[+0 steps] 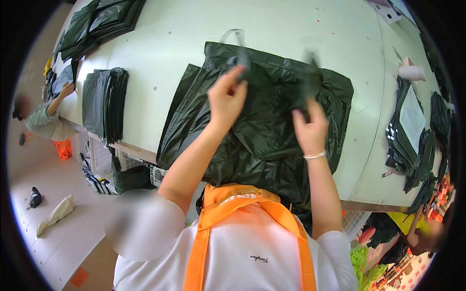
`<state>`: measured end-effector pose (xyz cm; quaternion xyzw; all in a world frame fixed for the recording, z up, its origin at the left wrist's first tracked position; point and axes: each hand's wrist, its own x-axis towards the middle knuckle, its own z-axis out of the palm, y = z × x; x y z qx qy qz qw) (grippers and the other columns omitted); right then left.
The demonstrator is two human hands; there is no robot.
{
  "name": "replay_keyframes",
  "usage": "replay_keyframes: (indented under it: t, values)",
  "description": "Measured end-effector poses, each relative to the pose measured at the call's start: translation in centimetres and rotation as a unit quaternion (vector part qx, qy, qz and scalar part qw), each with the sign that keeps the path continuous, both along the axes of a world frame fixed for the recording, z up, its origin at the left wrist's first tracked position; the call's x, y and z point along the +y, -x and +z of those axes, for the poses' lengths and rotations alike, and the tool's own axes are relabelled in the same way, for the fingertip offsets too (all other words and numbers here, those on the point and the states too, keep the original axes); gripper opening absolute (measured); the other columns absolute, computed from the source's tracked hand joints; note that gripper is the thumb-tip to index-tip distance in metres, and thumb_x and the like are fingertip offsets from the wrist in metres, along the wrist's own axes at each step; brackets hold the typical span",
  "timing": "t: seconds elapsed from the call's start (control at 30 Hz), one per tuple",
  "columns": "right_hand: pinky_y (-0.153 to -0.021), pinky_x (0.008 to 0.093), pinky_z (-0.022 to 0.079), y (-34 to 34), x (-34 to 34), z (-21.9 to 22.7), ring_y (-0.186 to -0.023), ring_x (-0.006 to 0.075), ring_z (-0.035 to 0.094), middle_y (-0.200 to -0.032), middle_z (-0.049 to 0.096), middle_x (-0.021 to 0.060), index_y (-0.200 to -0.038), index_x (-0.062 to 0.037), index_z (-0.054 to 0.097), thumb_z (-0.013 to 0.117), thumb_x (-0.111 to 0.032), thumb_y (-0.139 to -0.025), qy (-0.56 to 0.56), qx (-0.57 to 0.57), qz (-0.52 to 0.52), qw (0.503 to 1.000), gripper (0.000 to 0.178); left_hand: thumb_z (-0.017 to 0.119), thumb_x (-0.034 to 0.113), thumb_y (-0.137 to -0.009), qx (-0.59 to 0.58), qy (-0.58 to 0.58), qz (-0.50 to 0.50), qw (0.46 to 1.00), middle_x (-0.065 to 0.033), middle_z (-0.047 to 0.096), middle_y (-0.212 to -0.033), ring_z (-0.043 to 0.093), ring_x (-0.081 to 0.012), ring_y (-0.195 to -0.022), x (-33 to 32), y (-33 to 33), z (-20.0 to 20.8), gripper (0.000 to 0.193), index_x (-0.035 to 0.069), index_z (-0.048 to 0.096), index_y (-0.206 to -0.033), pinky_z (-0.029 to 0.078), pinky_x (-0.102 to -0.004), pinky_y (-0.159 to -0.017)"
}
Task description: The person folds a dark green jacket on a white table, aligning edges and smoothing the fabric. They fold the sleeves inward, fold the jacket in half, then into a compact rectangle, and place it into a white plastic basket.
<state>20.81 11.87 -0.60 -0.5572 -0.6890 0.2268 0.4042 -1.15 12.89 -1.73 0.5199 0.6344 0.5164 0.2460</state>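
Note:
A dark green, shiny piece of fabric (pixel 272 131), creased and layered, lies spread on the table in front of me and hangs over the near edge. Above its left part, my left hand (pixel 227 99) is closed with the fingers pinched on a dark strip (pixel 244 63), which is blurred and loops up past the fabric's far edge. My right hand (pixel 310 127), wearing a pale bracelet, is over the right part. Its fingers are smeared by motion, and a blurred dark strip (pixel 310 80) rises just beyond them.
On the pale table (pixel 179 24), a folded dark stack (pixel 104 104) stands left, with a larger dark pile (pixel 99 24) beyond. Dark pieces under a paper sheet (pixel 412 116) lie right, near a white cup-like object (pixel 411 71). Other people (pixel 43 119) are at both sides.

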Motion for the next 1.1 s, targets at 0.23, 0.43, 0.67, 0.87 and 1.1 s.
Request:
replay_keyframes:
  t: [0.23, 0.43, 0.67, 0.87, 1.1]
  values:
    - [-0.068, 0.0436, 0.051, 3.2, -1.2, -5.7, -0.081, 0.0362, 0.061, -0.101, 0.055, 0.0179, -0.104, -0.0013, 0.059, 0.060, -0.009, -0.077, 0.231, -0.234, 0.096, 0.940, 0.028, 0.059, 0.010, -0.079, 0.269, -0.010, -0.236, 0.934, -0.0072, 0.051, -0.072, 0.056, -0.0272, -0.058, -1.3, -5.6, -3.9, 0.032, 0.013, 0.066, -0.111, 0.047, -0.0362, -0.051]
    - [-0.072, 0.0288, 0.051, -3.8, 0.2, -1.7, -0.078, 0.0177, 0.065, -0.094, 0.067, 0.0119, -0.100, -0.0025, 0.067, 0.064, -0.014, -0.085, 0.242, 0.042, 0.125, 0.961, 0.020, 0.058, 0.016, -0.082, 0.277, 0.058, -0.242, 0.928, -0.0075, 0.051, -0.074, 0.058, -0.0273, -0.062, -1.2, -4.9, -6.3, 0.035, 0.015, 0.062, -0.116, 0.048, -0.0386, -0.054]
    - [-0.104, 0.0372, 0.034, -38.2, -3.0, -13.3, -0.128, 0.0299, 0.039, -0.138, 0.041, 0.0142, -0.125, -0.0101, 0.054, 0.048, 0.001, -0.082, 0.102, -0.293, -0.359, 0.880, 0.045, 0.059, 0.020, -0.083, 0.268, 0.112, -0.260, 0.921, -0.0087, 0.054, -0.077, 0.059, -0.0296, -0.068, -0.4, -6.0, -5.5, 0.031, 0.017, 0.062, -0.114, 0.049, -0.0406, -0.059]
    - [-0.106, 0.0359, 0.033, -47.8, -9.1, -9.5, -0.131, 0.0319, 0.035, -0.144, 0.035, 0.0142, -0.136, -0.0147, 0.043, 0.048, 0.004, -0.078, 0.308, -0.433, -0.370, 0.762, 0.061, 0.067, 0.024, -0.079, 0.363, 0.113, -0.220, 0.898, -0.0094, 0.055, -0.080, 0.058, -0.0299, -0.078, 0.4, -7.7, -3.3, 0.026, 0.008, 0.066, -0.100, 0.048, -0.0395, -0.065]
    - [-0.079, 0.0415, 0.047, -56.0, -15.0, -11.7, -0.088, 0.0347, 0.059, -0.091, 0.060, 0.0190, -0.098, -0.0001, 0.062, 0.058, 0.000, -0.078, 0.193, -0.408, -0.315, 0.835, 0.021, 0.079, 0.038, -0.065, 0.348, 0.136, -0.088, 0.923, -0.0129, 0.052, -0.099, 0.052, -0.0323, -0.097, 5.0, -10.3, -1.5, 0.055, 0.004, 0.051, -0.099, 0.046, -0.0410, -0.079]
